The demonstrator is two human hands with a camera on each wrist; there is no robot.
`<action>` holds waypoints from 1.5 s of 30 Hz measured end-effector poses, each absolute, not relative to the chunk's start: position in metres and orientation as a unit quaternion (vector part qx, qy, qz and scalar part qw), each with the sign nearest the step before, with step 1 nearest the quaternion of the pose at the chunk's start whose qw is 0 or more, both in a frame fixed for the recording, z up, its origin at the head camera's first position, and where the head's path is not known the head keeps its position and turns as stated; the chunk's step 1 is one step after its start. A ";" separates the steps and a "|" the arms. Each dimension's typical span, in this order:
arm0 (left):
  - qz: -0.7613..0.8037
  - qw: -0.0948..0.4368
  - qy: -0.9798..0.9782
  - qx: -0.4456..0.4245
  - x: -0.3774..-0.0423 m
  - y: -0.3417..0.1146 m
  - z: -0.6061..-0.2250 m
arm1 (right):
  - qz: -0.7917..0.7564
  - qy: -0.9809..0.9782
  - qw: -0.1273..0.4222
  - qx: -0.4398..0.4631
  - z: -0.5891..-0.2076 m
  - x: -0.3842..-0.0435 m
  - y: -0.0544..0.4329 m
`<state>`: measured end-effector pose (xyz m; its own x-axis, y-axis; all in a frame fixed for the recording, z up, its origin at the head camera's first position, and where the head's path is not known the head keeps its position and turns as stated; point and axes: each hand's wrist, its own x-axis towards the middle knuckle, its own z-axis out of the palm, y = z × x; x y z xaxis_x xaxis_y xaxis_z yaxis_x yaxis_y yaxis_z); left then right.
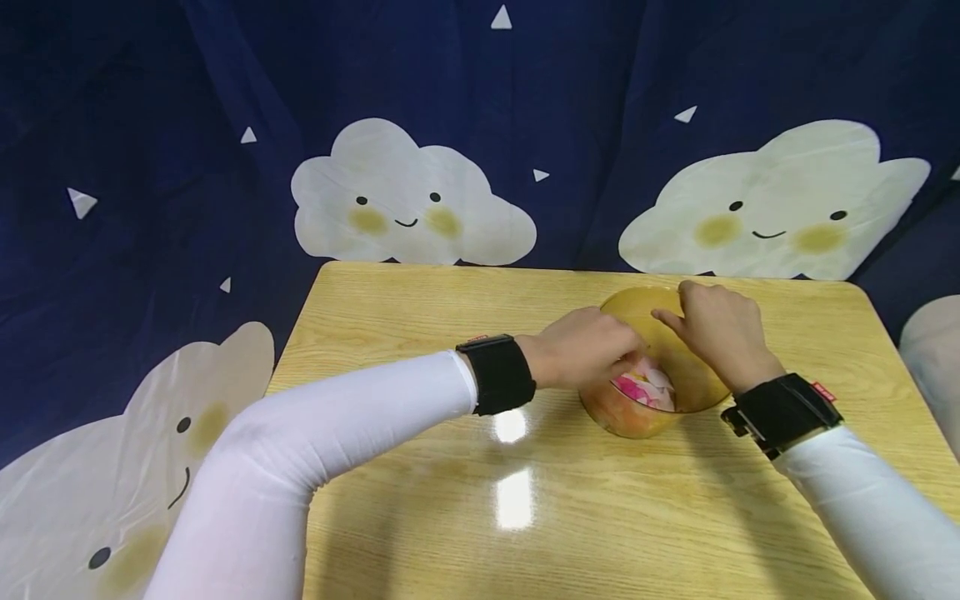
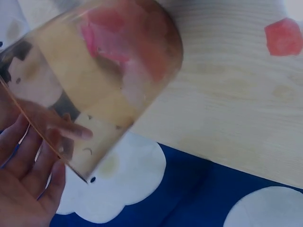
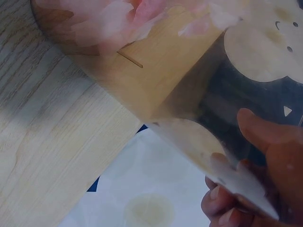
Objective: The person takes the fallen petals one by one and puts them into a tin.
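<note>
A see-through amber cylindrical container (image 1: 633,423) stands on the table, with pink and white petal-like pieces (image 1: 647,385) inside at its bottom. My left hand (image 1: 588,346) reaches over the left rim, fingers pointing down into the opening. In the left wrist view, its fingers (image 2: 29,150) are slightly bent with gaps between them, right at the container's edge, and nothing shows held among them. My right hand (image 1: 722,329) grips the container's right wall at the rim. In the right wrist view, the thumb (image 3: 265,135) lies on one side of the wall and curled fingers (image 3: 220,201) on the other.
A red petal-like piece (image 2: 284,38) lies on the wooden table (image 1: 420,500) away from the container. Behind the table hangs a dark blue curtain (image 1: 577,92) with smiling clouds. Both wrists carry black bands (image 1: 504,375).
</note>
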<state>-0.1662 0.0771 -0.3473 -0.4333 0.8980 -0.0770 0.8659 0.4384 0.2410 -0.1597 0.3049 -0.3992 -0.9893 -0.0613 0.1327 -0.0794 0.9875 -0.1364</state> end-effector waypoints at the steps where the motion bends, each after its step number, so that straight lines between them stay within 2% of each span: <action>1: 0.090 0.085 0.846 0.519 -0.168 0.075 -0.346 | 0.070 -0.995 0.066 0.036 -0.399 -0.160 0.305; 6: 0.135 0.014 0.871 0.473 -0.184 0.052 -0.342 | 0.068 -0.994 0.072 0.038 -0.397 -0.161 0.304; 8: 0.145 0.006 0.884 0.444 -0.192 0.039 -0.346 | 0.066 -0.994 0.073 0.038 -0.397 -0.162 0.304; 11: 0.139 0.021 0.907 0.396 -0.204 0.017 -0.360 | 0.065 -0.994 0.074 0.039 -0.396 -0.161 0.303; 14: 0.114 0.065 0.925 0.357 -0.210 -0.006 -0.382 | 0.064 -0.994 0.073 0.039 -0.396 -0.161 0.303; 17: 0.088 0.113 0.932 0.334 -0.207 -0.027 -0.408 | 0.065 -0.995 0.071 0.039 -0.396 -0.161 0.302; 21: 0.069 0.149 0.931 0.326 -0.198 -0.048 -0.440 | 0.065 -0.995 0.069 0.038 -0.396 -0.161 0.300; 30: 0.058 0.127 0.934 0.328 -0.183 -0.063 -0.476 | 0.067 -0.995 0.062 0.032 -0.395 -0.161 0.299; 38: 0.067 0.116 0.929 0.344 -0.189 -0.061 -0.468 | 0.067 -0.996 0.055 0.034 -0.396 -0.161 0.299; 45: 0.074 0.067 0.923 0.372 -0.202 -0.028 -0.425 | 0.064 -0.996 0.052 0.028 -0.396 -0.159 0.302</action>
